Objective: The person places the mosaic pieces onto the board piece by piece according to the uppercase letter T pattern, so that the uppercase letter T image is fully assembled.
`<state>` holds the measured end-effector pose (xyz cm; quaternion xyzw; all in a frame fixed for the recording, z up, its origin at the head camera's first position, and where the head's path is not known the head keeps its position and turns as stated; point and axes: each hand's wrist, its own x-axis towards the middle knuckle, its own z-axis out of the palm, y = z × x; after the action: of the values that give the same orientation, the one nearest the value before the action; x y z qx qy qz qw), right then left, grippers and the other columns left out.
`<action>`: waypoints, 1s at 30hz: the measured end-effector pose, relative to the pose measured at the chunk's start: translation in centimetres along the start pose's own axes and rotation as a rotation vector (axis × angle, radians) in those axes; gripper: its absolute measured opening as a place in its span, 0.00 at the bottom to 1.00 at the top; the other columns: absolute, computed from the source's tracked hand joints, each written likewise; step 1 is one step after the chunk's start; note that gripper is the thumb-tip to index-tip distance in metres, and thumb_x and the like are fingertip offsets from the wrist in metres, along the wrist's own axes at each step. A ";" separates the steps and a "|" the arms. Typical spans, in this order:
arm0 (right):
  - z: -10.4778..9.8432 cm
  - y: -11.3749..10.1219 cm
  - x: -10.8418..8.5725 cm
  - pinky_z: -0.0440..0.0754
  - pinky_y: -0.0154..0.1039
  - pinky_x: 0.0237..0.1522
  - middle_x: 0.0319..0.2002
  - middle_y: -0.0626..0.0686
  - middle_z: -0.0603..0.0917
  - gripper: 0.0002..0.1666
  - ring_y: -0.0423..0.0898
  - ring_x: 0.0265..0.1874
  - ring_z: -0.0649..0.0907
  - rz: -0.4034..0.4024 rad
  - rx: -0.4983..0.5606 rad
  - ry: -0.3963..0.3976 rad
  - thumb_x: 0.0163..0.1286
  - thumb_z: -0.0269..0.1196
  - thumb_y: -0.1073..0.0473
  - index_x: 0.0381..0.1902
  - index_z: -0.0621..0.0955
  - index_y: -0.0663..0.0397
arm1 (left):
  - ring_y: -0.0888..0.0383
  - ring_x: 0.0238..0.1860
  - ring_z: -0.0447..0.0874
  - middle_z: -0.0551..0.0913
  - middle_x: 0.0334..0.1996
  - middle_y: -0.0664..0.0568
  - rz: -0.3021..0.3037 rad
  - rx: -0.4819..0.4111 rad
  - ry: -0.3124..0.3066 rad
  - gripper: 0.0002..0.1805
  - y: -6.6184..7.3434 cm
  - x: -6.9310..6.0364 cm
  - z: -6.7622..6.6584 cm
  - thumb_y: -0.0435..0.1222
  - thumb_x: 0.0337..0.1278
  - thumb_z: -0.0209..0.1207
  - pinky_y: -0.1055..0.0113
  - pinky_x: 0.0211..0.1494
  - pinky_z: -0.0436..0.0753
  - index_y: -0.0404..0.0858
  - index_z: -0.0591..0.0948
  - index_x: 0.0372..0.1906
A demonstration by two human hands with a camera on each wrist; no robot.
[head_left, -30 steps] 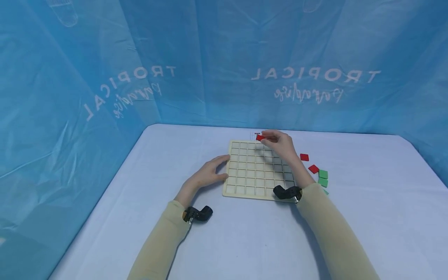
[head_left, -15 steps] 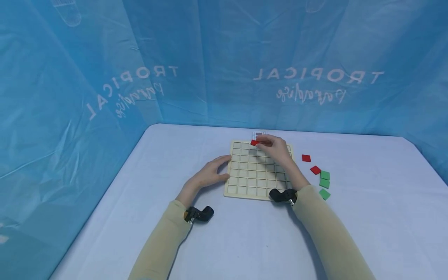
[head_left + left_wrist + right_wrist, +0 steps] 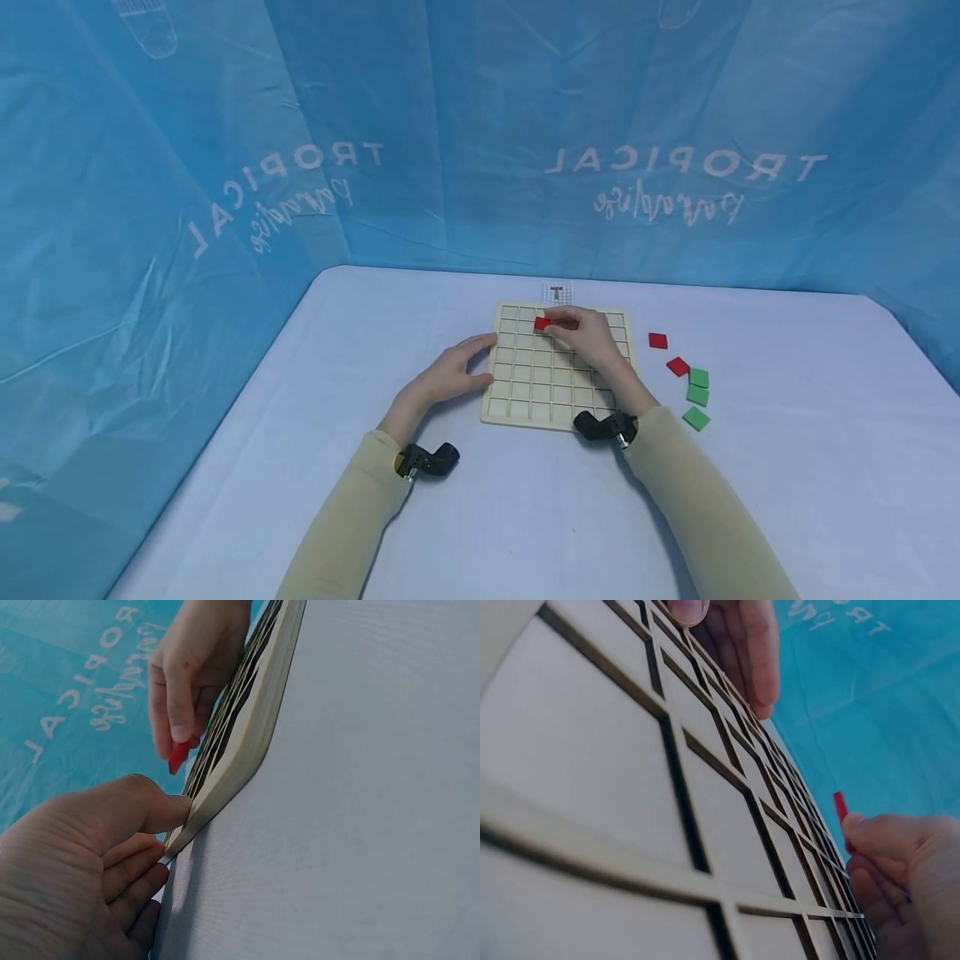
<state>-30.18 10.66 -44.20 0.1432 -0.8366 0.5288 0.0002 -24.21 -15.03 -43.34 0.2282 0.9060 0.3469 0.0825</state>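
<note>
A pale wooden board [image 3: 531, 390] with a square grid of recessed cells lies flat on the table. My right hand [image 3: 590, 335] pinches a small red square tile [image 3: 542, 323] between thumb and fingers, above the board's far rows. In the right wrist view that red tile [image 3: 841, 804] stands edge-on, apart from the grid. My left hand [image 3: 447, 372] rests against the board's left side with thumb and fingers spread. The left wrist view has the thumb of this left hand [image 3: 97, 847] touching the board's rim [image 3: 251, 739], other fingers beside it.
Right of the board lie two loose red tiles [image 3: 657, 341] and several green tiles [image 3: 697, 395]. A small printed grid card [image 3: 557, 292] sits behind the board's far edge. Blue sheeting [image 3: 480, 150] hangs behind the white table [image 3: 525, 517] and along its left.
My right hand has brought the red tile from the board's far edge nearer and slightly left, over the grid. The printed card has come into fuller view. My left hand stays put.
</note>
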 end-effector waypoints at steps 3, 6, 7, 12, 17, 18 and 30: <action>0.2 0.2 0.0 0.80 0.43 0.49 0.49 0.55 0.83 0.18 0.49 0.46 0.81 -0.026 -0.050 0.000 0.63 0.65 0.62 0.52 0.81 0.59 | 0.51 0.71 0.53 0.60 0.70 0.45 -0.005 -0.005 0.005 0.38 0.0 0.0 0.0 0.36 0.55 0.61 0.58 0.72 0.54 0.36 0.60 0.71; 0.3 0.2 0.0 0.79 0.44 0.49 0.49 0.55 0.83 0.19 0.49 0.46 0.81 -0.055 -0.119 0.002 0.63 0.65 0.62 0.52 0.82 0.59 | 0.50 0.71 0.53 0.60 0.70 0.45 0.000 -0.011 0.009 0.38 -0.1 -0.1 0.0 0.36 0.55 0.61 0.58 0.72 0.54 0.35 0.60 0.71; 0.4 0.3 0.0 0.79 0.44 0.49 0.49 0.55 0.83 0.19 0.49 0.46 0.81 -0.064 -0.141 0.002 0.63 0.65 0.63 0.52 0.82 0.58 | 0.50 0.71 0.53 0.60 0.70 0.45 0.002 -0.012 0.009 0.38 -0.1 -0.1 0.0 0.36 0.56 0.61 0.58 0.72 0.54 0.35 0.60 0.71; 0.6 0.5 -0.2 0.80 0.45 0.47 0.48 0.56 0.83 0.18 0.49 0.44 0.82 -0.100 -0.192 0.008 0.63 0.66 0.62 0.52 0.82 0.57 | 0.50 0.71 0.52 0.60 0.70 0.45 0.021 -0.014 0.004 0.38 -0.3 -0.1 0.2 0.35 0.56 0.60 0.58 0.72 0.54 0.35 0.60 0.71; 0.7 0.8 -0.2 0.81 0.45 0.45 0.46 0.56 0.84 0.18 0.49 0.42 0.83 -0.130 -0.227 0.033 0.63 0.66 0.62 0.51 0.83 0.57 | 0.50 0.71 0.52 0.60 0.70 0.44 0.034 -0.017 0.000 0.38 -0.3 -0.1 0.2 0.36 0.57 0.60 0.58 0.72 0.54 0.35 0.59 0.71; 0.7 0.8 -0.2 0.81 0.45 0.45 0.46 0.56 0.84 0.18 0.49 0.41 0.83 -0.136 -0.233 0.037 0.63 0.66 0.62 0.51 0.83 0.56 | 0.50 0.71 0.52 0.60 0.70 0.44 0.036 -0.014 0.000 0.38 -0.3 -0.1 0.1 0.36 0.57 0.60 0.58 0.72 0.54 0.34 0.59 0.71; 0.6 0.4 -0.3 0.80 0.48 0.46 0.49 0.58 0.82 0.18 0.52 0.43 0.83 -0.150 -0.254 0.044 0.63 0.65 0.63 0.52 0.82 0.58 | 0.48 0.71 0.53 0.60 0.70 0.43 0.059 -0.005 0.001 0.38 -0.3 -0.1 0.0 0.35 0.56 0.60 0.58 0.72 0.54 0.34 0.60 0.71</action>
<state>-29.87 10.34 -44.90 0.1925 -0.8835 0.4201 0.0764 -24.28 -15.31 -43.53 0.2544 0.8981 0.3514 0.0721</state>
